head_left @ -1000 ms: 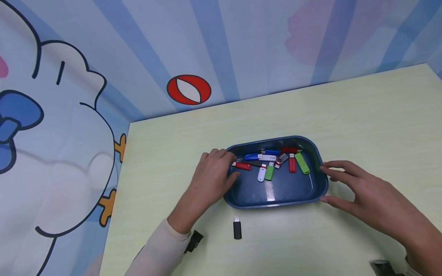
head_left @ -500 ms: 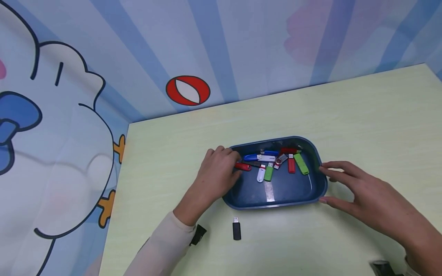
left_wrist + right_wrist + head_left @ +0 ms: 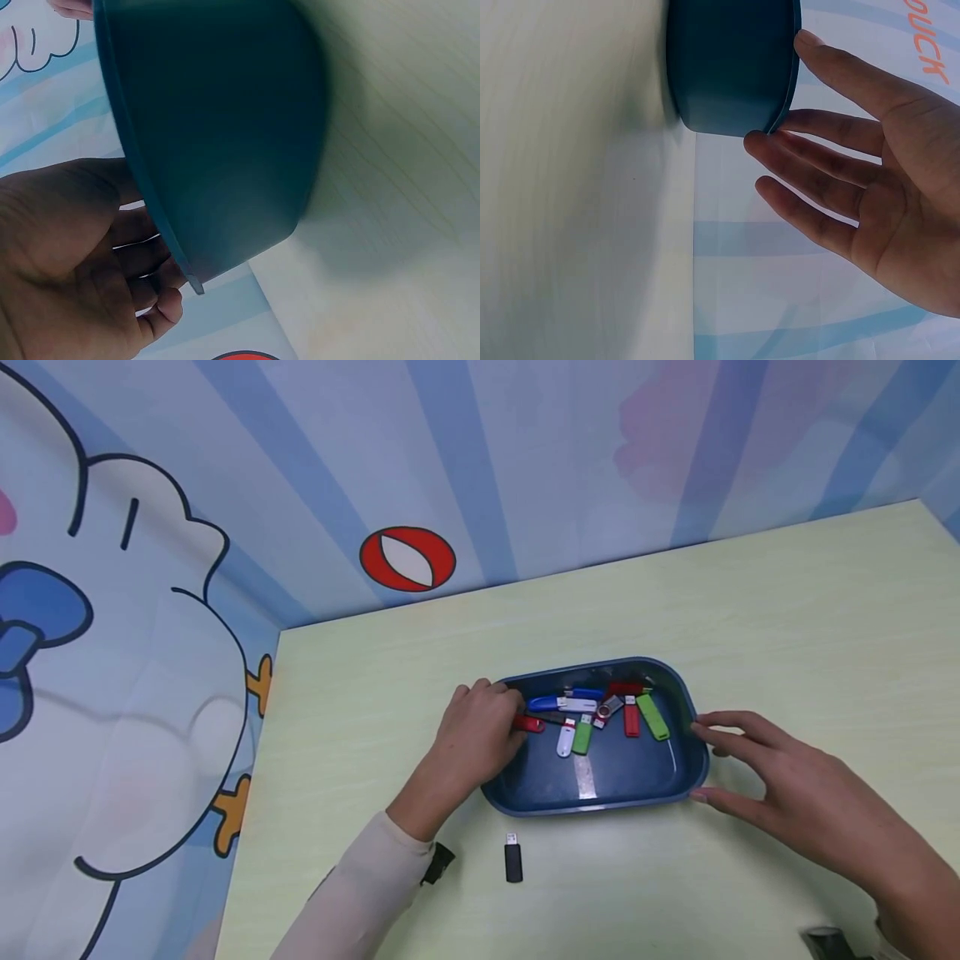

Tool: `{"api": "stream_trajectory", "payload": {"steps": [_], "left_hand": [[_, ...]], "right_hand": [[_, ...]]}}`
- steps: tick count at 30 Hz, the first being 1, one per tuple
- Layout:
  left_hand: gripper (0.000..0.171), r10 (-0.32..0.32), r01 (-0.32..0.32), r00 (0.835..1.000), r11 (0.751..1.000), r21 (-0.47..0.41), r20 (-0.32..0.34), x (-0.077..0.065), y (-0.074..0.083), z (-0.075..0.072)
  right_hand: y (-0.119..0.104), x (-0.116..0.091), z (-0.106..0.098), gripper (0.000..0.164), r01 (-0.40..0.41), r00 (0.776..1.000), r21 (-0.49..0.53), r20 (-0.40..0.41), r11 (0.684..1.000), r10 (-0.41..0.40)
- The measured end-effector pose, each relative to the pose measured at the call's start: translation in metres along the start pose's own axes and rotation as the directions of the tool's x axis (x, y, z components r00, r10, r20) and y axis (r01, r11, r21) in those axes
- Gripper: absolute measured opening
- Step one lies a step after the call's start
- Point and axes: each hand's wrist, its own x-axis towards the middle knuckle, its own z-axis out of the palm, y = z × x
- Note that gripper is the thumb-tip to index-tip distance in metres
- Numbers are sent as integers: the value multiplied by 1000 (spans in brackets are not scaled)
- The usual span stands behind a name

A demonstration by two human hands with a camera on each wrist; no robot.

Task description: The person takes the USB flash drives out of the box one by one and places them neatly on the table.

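Note:
A dark blue tray (image 3: 585, 808) lies on the table with several USB sticks inside, in red, green, white, blue and black. My left hand (image 3: 480, 731) reaches over its left rim. Between thumb and fingers I pinch a red USB stick (image 3: 530, 723), whose near end pokes out to the right; the fingertips are hidden in the head view. The left wrist view shows the hand (image 3: 82, 247) behind the tray wall (image 3: 217, 135). My right hand (image 3: 810, 797) touches the tray's right end with thumb and fingertips, fingers spread and relaxed, as the right wrist view also shows.
A black USB stick (image 3: 513, 862) lies on the pale table (image 3: 405, 685) in front of the tray. Green USB sticks (image 3: 652, 717) and a red one (image 3: 632, 718) lie toward the tray's right half. A patterned wall (image 3: 555, 468) borders the table at the back and left.
My left hand has moved a little right and closed round the red USB stick, covering its metal plug. The right hand stays at the tray's end.

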Motion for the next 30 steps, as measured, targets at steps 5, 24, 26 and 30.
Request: {"api": "stream_trajectory", "payload": {"steps": [5, 24, 26, 30], "left_hand": [[21, 1, -1, 1000, 1000, 16, 11, 4, 0, 3], [15, 38, -40, 999, 996, 84, 21, 9, 2, 11], [14, 40, -42, 999, 995, 91, 19, 9, 2, 12], [10, 47, -49, 999, 994, 101, 15, 10, 2, 13]], "right_hand": [[0, 0, 0, 72, -16, 1000, 1, 13, 1000, 16], [-1, 0, -1, 72, -17, 1000, -10, 14, 1000, 17], [-1, 0, -1, 72, -18, 1000, -11, 14, 1000, 18], [-2, 0, -1, 73, -24, 1000, -13, 15, 1000, 24]]}}
